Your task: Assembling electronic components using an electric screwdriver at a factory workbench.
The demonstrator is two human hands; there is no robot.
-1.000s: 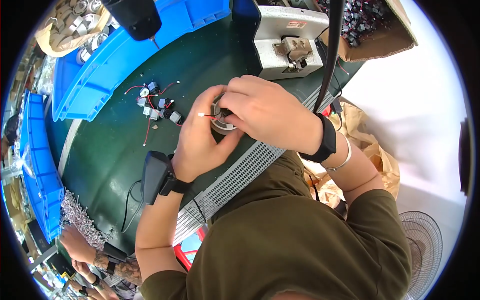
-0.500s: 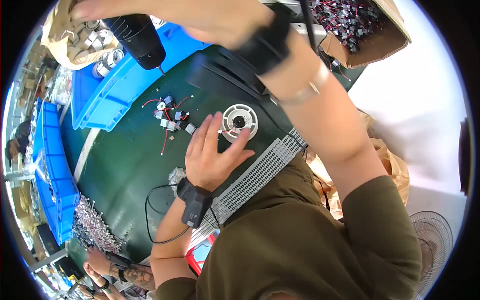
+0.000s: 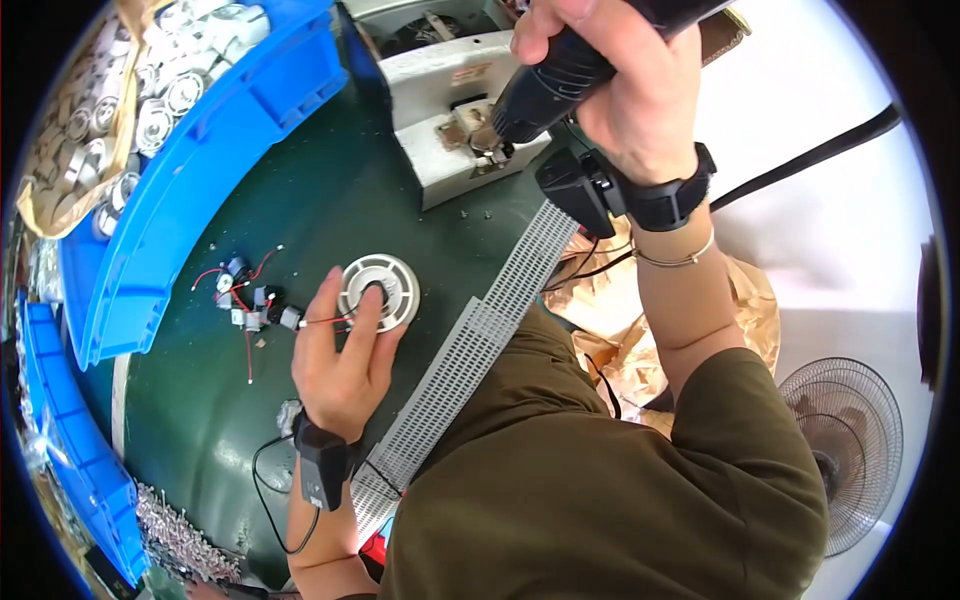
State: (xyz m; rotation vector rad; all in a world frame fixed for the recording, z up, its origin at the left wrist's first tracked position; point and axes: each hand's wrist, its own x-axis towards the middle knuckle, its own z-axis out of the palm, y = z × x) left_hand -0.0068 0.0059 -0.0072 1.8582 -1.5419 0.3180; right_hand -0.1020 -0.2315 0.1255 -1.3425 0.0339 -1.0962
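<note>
My left hand (image 3: pixel 345 365) lies over a white round plastic housing (image 3: pixel 407 290) with spokes and a dark middle. Its fingers are spread, one fingertip resting on the housing's middle and others at the rim. A thin red wire runs out beside them. In a closed grip, my right hand (image 3: pixel 645 95) holds a black electric screwdriver (image 3: pixel 560 85) up at the right. The tool's tip end is at the front of a pale metal screw feeder (image 3: pixel 455 165), and the bit itself is hard to make out there.
Several small motors (image 3: pixel 262 300) with red wires lie left of the housing. Blue bins (image 3: pixel 200 170) stand further left, one with a bag of white parts (image 3: pixel 185 90). A perforated grey strip (image 3: pixel 460 350) edges the green table (image 3: pixel 200 420). A fan (image 3: pixel 840 450) stands right.
My right hand has brought the screwdriver from the far left over to the screw feeder. My left hand has moved further onto the white housing. The whole view has turned and shifted.
</note>
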